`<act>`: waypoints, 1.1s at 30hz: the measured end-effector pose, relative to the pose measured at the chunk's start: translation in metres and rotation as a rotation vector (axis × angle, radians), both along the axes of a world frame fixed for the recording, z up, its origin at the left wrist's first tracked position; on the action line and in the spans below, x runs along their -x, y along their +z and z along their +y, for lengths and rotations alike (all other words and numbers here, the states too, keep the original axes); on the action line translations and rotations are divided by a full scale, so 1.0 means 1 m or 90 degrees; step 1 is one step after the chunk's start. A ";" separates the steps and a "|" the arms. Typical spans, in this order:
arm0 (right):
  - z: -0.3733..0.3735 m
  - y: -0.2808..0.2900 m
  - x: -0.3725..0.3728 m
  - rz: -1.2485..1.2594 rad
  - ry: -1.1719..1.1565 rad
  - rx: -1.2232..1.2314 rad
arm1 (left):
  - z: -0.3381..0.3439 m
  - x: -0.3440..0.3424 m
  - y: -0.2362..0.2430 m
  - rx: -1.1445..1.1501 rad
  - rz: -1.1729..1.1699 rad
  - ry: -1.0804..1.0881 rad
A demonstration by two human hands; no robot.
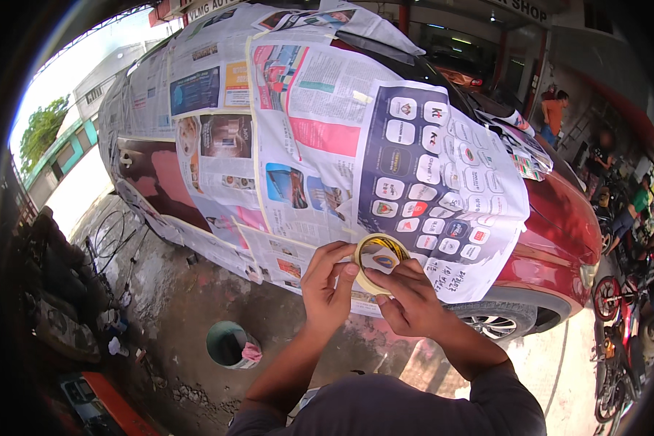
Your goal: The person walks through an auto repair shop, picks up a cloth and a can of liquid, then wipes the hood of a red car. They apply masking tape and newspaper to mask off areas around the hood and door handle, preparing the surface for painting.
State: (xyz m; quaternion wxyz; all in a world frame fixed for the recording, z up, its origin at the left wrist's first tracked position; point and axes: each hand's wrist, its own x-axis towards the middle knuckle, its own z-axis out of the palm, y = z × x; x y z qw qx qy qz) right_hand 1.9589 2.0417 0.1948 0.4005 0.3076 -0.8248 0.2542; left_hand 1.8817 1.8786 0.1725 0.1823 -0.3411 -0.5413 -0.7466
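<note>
Both hands meet at a roll of pale yellow masking tape (pixel 368 285), held up in front of the car's side. My left hand (pixel 328 285) has its fingers and thumb pinched at the roll's left edge. Against the lower right side press the fingers of my right hand (pixel 410 296). Through the roll's core, a yellow and black inner band shows. Behind it, newspaper sheets (pixel 316 109) cover most of a red car (pixel 559 225), with strips of tape along their seams. A dark sheet with rows of white icons (pixel 396 156) hangs just beyond my right hand.
A bucket (pixel 227 344) with a pink cloth on its rim stands on the floor. One rear panel (pixel 166 182) is uncovered, with a pinkish patch. Motorcycles (pixel 621 312) and several people line the right side. Dark clutter and an orange-edged object (pixel 112 407) lie at left.
</note>
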 end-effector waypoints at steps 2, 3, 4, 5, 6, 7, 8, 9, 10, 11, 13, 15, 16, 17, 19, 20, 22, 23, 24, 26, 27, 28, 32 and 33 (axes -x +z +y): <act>0.026 0.005 -0.011 0.019 -0.009 -0.005 | 0.032 -0.005 0.002 -0.015 0.031 -0.017; 0.039 0.007 -0.018 0.009 -0.030 -0.011 | 0.050 -0.007 0.000 -0.035 0.038 -0.024; 0.053 0.009 -0.024 0.006 -0.041 -0.018 | 0.066 -0.007 -0.002 -0.055 0.044 -0.030; 0.066 0.011 -0.029 0.003 -0.051 -0.025 | 0.081 -0.002 0.001 -0.027 0.085 0.009; 0.078 0.012 -0.034 -0.003 -0.061 -0.031 | 0.092 0.000 0.005 0.023 0.106 0.024; 0.088 0.016 -0.038 0.012 -0.077 -0.037 | 0.102 0.003 0.010 0.073 0.127 0.040; 0.099 0.024 -0.040 0.027 -0.092 -0.044 | 0.112 0.005 0.014 0.123 0.149 0.056; 0.110 0.029 -0.039 0.044 -0.108 -0.047 | 0.119 0.004 0.021 0.118 0.141 0.022; 0.129 0.031 -0.032 0.022 -0.157 0.003 | 0.125 0.000 0.030 0.144 0.225 0.012; 0.151 0.031 -0.021 0.000 -0.205 0.055 | 0.128 -0.005 0.043 0.169 0.309 0.001; 0.173 0.049 -0.013 -0.012 -0.261 0.076 | 0.136 -0.002 0.057 0.209 0.381 -0.059; 0.173 0.051 -0.007 -0.006 -0.251 0.124 | 0.149 0.008 0.075 0.164 0.402 -0.129; 0.172 0.052 -0.003 -0.002 -0.246 0.145 | 0.155 0.018 0.085 0.138 0.413 -0.162; 0.167 0.058 0.004 0.036 -0.263 0.089 | 0.156 0.036 0.097 0.158 0.488 -0.139; 0.146 0.075 -0.005 0.037 -0.317 -0.057 | 0.161 0.082 0.118 0.111 0.446 -0.094; 0.136 0.082 -0.011 0.079 -0.327 -0.110 | 0.167 0.106 0.135 0.015 0.361 -0.066; 0.139 0.088 -0.011 0.210 -0.238 -0.132 | 0.164 0.150 0.171 -0.115 0.266 -0.075; 0.144 0.091 -0.001 0.245 -0.214 -0.096 | 0.166 0.162 0.178 -0.098 0.292 -0.101; 0.146 0.100 0.023 0.250 -0.211 0.005 | 0.168 0.170 0.187 -0.081 0.322 -0.125; 0.151 0.121 0.081 0.212 -0.233 0.182 | 0.172 0.179 0.197 0.109 0.454 -0.119; 0.149 0.140 0.115 0.299 -0.195 0.185 | 0.166 0.179 0.208 0.162 0.477 -0.154; 0.150 0.147 0.131 0.326 -0.196 0.177 | 0.164 0.191 0.215 0.181 0.481 -0.222; 0.151 0.171 0.170 0.317 -0.274 0.166 | 0.156 0.246 0.253 0.260 0.511 -0.408; 0.149 0.176 0.179 0.291 -0.284 0.185 | 0.154 0.264 0.262 0.268 0.524 -0.426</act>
